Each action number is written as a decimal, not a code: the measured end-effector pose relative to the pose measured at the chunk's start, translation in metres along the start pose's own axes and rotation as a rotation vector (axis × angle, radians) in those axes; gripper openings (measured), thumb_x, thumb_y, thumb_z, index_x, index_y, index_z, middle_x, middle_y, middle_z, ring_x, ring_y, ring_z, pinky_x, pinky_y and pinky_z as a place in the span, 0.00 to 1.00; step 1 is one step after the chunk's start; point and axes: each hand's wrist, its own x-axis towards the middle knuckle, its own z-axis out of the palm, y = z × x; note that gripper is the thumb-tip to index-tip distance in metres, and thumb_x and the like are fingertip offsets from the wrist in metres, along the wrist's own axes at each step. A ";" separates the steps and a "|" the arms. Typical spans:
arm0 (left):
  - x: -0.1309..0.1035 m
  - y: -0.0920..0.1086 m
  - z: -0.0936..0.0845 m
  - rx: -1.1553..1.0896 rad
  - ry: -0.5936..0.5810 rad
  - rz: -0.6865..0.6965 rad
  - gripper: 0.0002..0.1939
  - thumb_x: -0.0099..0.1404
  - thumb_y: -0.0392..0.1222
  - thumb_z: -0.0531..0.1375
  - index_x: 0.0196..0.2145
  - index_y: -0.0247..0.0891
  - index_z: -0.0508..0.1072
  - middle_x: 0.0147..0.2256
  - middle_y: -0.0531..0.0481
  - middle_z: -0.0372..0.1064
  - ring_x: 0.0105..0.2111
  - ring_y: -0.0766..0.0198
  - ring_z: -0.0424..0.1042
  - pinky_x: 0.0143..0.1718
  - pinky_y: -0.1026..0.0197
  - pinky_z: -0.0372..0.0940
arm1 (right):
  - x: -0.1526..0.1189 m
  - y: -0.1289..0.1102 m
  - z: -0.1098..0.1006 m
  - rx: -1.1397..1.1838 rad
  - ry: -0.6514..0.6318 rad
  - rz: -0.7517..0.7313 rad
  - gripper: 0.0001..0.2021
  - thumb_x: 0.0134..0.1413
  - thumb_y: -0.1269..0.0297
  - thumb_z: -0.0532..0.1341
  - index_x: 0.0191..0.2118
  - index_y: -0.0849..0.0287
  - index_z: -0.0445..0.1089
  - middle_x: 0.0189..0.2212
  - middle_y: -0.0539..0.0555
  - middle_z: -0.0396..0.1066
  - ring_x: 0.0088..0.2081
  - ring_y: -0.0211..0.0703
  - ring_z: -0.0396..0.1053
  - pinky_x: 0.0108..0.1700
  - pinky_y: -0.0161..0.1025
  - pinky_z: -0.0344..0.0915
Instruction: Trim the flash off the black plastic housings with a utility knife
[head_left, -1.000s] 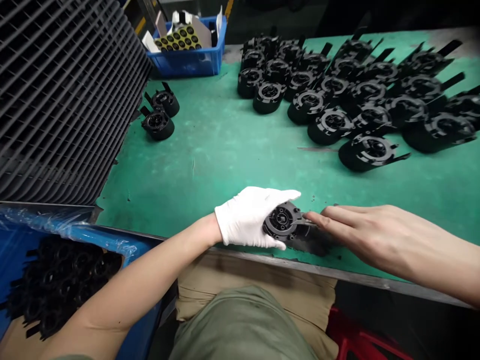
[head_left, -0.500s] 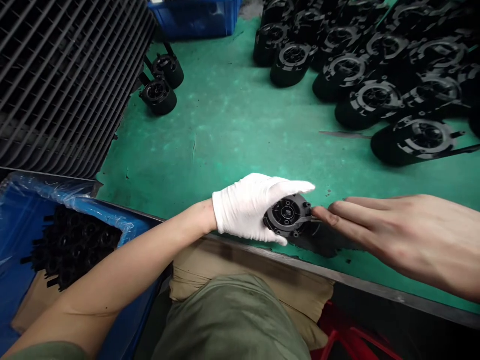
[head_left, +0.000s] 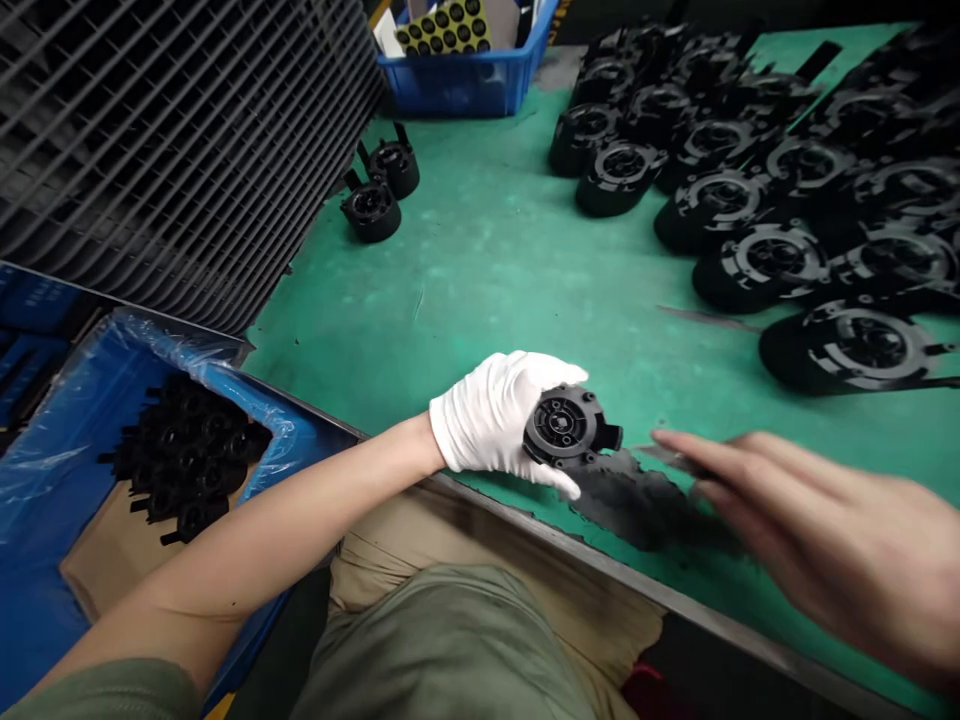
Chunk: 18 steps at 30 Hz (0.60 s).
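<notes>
Green tabletop [head_left: 465, 280] spreads before us, worn dark near its front edge. There our gloved left hand [head_left: 499, 415] grips a round black part [head_left: 562, 425]; our bare right hand [head_left: 817, 520] pinches a thin, blurred tool [head_left: 660, 455]. A dark rack [head_left: 172, 150] stands left, a blue box [head_left: 461, 85] farther back, similar parts [head_left: 776, 255] clustered right.

We see a mottled green counter [head_left: 487, 270], our white fabric glove [head_left: 484, 415], a round black plastic part [head_left: 562, 426], a thin grey tool [head_left: 661, 454], a yellow sheet [head_left: 446, 30] patterned with rows of black discs, a blue plastic bin [head_left: 457, 87] and a dark grey crisscrossed rack [head_left: 187, 150].
</notes>
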 end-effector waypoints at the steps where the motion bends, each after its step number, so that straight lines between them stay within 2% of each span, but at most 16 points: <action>1: 0.001 0.000 0.001 0.015 0.020 -0.020 0.60 0.57 0.94 0.81 0.66 0.42 0.84 0.63 0.28 0.87 0.65 0.25 0.89 0.72 0.26 0.85 | -0.004 -0.012 0.004 0.017 0.012 -0.025 0.36 0.86 0.65 0.60 0.91 0.38 0.65 0.43 0.52 0.81 0.29 0.49 0.80 0.31 0.43 0.77; 3: 0.002 0.001 0.004 0.024 0.036 -0.026 0.60 0.56 0.95 0.81 0.63 0.42 0.84 0.61 0.29 0.87 0.62 0.27 0.90 0.69 0.29 0.86 | -0.008 -0.030 0.012 0.008 0.041 -0.058 0.44 0.84 0.69 0.61 0.96 0.43 0.53 0.41 0.51 0.80 0.27 0.50 0.80 0.27 0.44 0.76; 5: 0.001 0.000 0.005 0.016 0.036 -0.015 0.63 0.55 0.95 0.81 0.66 0.40 0.83 0.61 0.28 0.87 0.63 0.28 0.90 0.71 0.29 0.86 | -0.007 -0.039 0.019 -0.047 0.047 -0.063 0.47 0.84 0.70 0.60 0.98 0.49 0.45 0.42 0.52 0.80 0.28 0.51 0.81 0.24 0.44 0.74; 7: 0.000 -0.001 0.007 0.024 0.035 -0.018 0.68 0.54 0.95 0.82 0.71 0.38 0.82 0.63 0.26 0.87 0.65 0.27 0.89 0.74 0.28 0.84 | -0.005 -0.043 0.022 -0.104 0.015 -0.056 0.49 0.82 0.74 0.58 0.99 0.54 0.41 0.44 0.54 0.81 0.30 0.51 0.82 0.25 0.44 0.74; 10: -0.002 -0.003 0.008 0.063 0.024 -0.042 0.71 0.53 0.95 0.82 0.75 0.38 0.81 0.67 0.24 0.87 0.68 0.24 0.88 0.76 0.25 0.82 | -0.001 -0.048 0.022 -0.156 -0.027 -0.030 0.55 0.74 0.81 0.55 0.99 0.55 0.38 0.44 0.56 0.80 0.28 0.51 0.79 0.25 0.45 0.74; 13: -0.002 -0.004 0.008 0.083 -0.003 -0.035 0.70 0.56 0.96 0.80 0.75 0.38 0.81 0.67 0.24 0.87 0.69 0.24 0.88 0.77 0.25 0.82 | 0.004 -0.058 0.020 -0.193 -0.006 -0.014 0.59 0.68 0.85 0.52 0.99 0.55 0.34 0.40 0.55 0.78 0.25 0.51 0.76 0.23 0.48 0.74; 15: -0.002 -0.004 0.008 0.087 -0.002 -0.021 0.70 0.58 0.96 0.79 0.76 0.37 0.81 0.67 0.24 0.87 0.69 0.24 0.88 0.77 0.26 0.82 | 0.008 -0.067 0.018 -0.220 0.019 -0.022 0.60 0.65 0.86 0.51 0.99 0.59 0.33 0.39 0.54 0.77 0.25 0.52 0.77 0.23 0.47 0.74; 18: -0.003 -0.003 0.008 0.096 0.007 -0.005 0.70 0.59 0.96 0.78 0.77 0.36 0.80 0.66 0.23 0.87 0.69 0.25 0.88 0.76 0.27 0.83 | 0.012 -0.079 0.017 -0.242 0.050 -0.017 0.59 0.61 0.88 0.53 0.96 0.68 0.41 0.38 0.54 0.77 0.24 0.50 0.75 0.22 0.46 0.72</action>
